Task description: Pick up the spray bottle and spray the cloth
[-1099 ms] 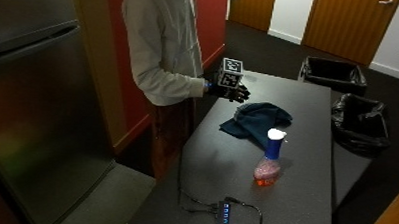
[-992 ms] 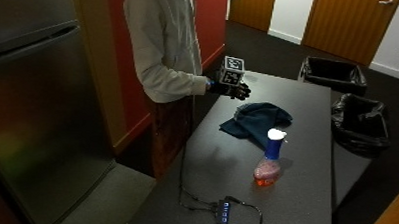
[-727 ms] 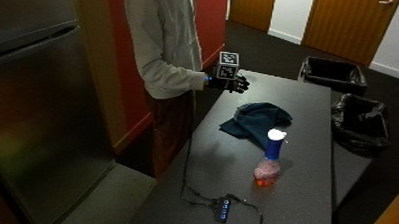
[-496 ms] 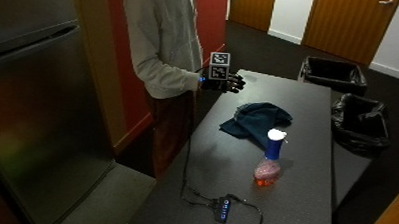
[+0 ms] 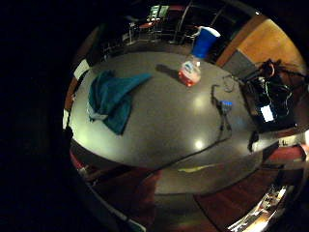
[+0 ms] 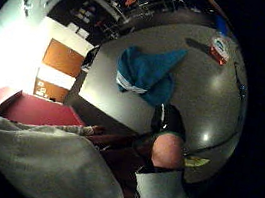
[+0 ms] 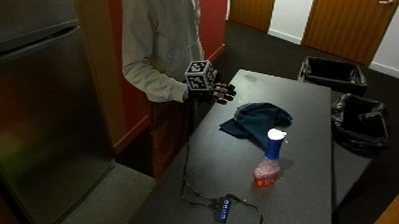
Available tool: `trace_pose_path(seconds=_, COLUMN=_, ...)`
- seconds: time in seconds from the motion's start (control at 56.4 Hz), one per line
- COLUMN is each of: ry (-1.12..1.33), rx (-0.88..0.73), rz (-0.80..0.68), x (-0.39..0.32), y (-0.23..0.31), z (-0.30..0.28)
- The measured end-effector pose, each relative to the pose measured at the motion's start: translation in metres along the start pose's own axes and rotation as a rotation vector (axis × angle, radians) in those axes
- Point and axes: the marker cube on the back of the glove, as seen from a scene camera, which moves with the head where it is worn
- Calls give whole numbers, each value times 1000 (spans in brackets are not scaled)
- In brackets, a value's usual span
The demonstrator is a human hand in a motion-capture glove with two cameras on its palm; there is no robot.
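Note:
In the outside view the spray bottle [image 7: 270,162] stands upright on the dark table [image 7: 296,205], with a white head, a blue neck and orange liquid. The crumpled teal cloth [image 7: 255,121] lies just beyond it, nearer the person. My gloved right hand [image 7: 215,91] hovers above the table's left edge, a short way from the cloth and well away from the bottle. Its fingers are loosely bent and hold nothing. Both palm views look down on the cloth [image 5: 113,96] [image 6: 144,73] and the bottle [image 5: 192,68] [image 6: 221,44] from a distance.
A small black hub [image 7: 222,209] with its cable lies near the table's front end [image 5: 225,104]. Two black bins [image 7: 333,74] [image 7: 360,122] stand on the floor at the far side. A steel fridge [image 7: 39,116] is to the person's left.
The gloved hand lifted a little and then drew back toward the person, over the table's edge. The bottle and the cloth have stayed where they were.

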Motion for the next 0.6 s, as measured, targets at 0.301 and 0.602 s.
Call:
trace_pose_path(seconds=0.301, ry=-71, rx=91, rz=73, x=66, y=-22, z=-9)
trace_pose_path(seconds=0.602, ry=-275, rx=110, rz=145, x=116, y=-62, z=5)
